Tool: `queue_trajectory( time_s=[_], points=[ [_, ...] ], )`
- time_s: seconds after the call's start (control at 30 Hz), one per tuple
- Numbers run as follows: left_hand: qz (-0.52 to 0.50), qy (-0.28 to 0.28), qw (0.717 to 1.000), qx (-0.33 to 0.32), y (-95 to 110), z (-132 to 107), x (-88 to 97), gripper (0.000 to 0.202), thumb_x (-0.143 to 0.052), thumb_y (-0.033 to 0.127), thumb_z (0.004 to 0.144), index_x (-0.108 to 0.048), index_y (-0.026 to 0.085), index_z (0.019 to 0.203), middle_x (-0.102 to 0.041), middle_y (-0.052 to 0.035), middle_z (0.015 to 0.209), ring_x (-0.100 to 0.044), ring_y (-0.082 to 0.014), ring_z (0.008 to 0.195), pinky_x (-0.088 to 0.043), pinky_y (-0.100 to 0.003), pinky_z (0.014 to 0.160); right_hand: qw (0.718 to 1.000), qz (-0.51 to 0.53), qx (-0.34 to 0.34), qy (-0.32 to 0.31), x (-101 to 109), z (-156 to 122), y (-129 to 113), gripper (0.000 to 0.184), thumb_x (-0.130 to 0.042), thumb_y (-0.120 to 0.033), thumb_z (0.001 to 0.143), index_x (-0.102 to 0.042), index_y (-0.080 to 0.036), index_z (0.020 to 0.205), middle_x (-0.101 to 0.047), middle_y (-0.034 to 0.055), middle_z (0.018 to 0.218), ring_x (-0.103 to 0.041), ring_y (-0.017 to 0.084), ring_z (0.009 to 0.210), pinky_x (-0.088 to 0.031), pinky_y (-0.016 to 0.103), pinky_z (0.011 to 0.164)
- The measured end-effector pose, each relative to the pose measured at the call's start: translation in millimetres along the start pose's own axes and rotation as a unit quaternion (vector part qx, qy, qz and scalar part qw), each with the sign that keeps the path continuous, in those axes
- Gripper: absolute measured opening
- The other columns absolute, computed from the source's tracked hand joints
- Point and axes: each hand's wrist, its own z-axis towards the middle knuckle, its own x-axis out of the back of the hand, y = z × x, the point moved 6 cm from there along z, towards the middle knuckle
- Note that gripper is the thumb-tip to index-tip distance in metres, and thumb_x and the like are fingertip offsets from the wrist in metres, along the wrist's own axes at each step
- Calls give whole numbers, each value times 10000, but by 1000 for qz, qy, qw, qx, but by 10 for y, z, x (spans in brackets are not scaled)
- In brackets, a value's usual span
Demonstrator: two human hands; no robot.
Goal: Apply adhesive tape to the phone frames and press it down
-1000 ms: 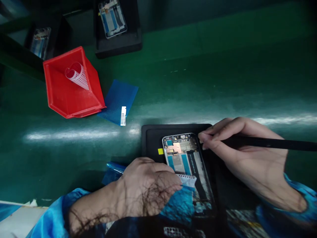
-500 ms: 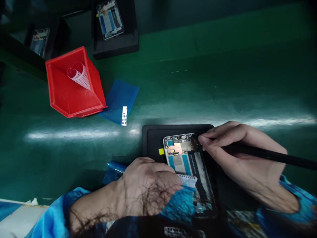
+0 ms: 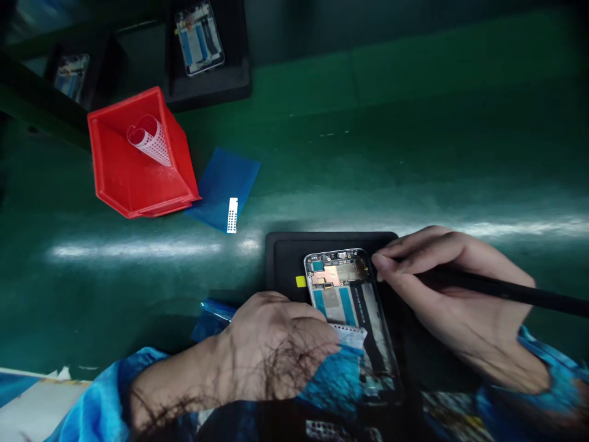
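An opened phone (image 3: 331, 299) lies in a black tray (image 3: 284, 258), with its circuit board and blue strips showing. My right hand (image 3: 442, 276) pinches a slender black pen-like tool (image 3: 501, 288) at the phone's upper right corner; the fingers cover its tip. My left hand (image 3: 280, 344) is closed over the phone's left side. From its fingers sticks out a sticker sheet (image 3: 350, 335), a white strip with a row of small dots on blue film, lying over the lower part of the phone. Loose hair in front of the camera partly veils this hand.
A red bin (image 3: 123, 178) at the left holds a curled dotted white sheet (image 3: 154, 144). Beside it lies a blue sheet (image 3: 227, 184) with a dotted white strip (image 3: 232, 216). Farther back, another opened phone (image 3: 200, 40) rests in a black tray (image 3: 211, 92).
The far black tray and its phone have shifted slightly left. My right hand has edged a little to the right, barely away from the phone's corner. The left hand keeps its place.
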Motion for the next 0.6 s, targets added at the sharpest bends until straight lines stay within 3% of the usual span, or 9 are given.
queue_trajectory(
  time_s=[0.27,0.6],
  points=[
    [-50,37,998,-12,23,36,55,196,-644,285,1129,-765,251,979,-904,10,918,-816,-151,690,-600,-304,688,1000,-18,17,-15,-2,-36,41,303,-890,-106,870,-704,-312,749,-801,-40,797,-784,151,704,-643,309,663],
    [-57,36,998,-2,-7,23,26,163,-657,251,1100,-785,250,998,-914,-16,941,-823,-171,703,-621,-304,673,987,-78,119,-71,-40,-74,-73,311,-852,-58,863,-700,-322,800,-804,-42,824,-798,211,703,-689,356,621]
  ],
)
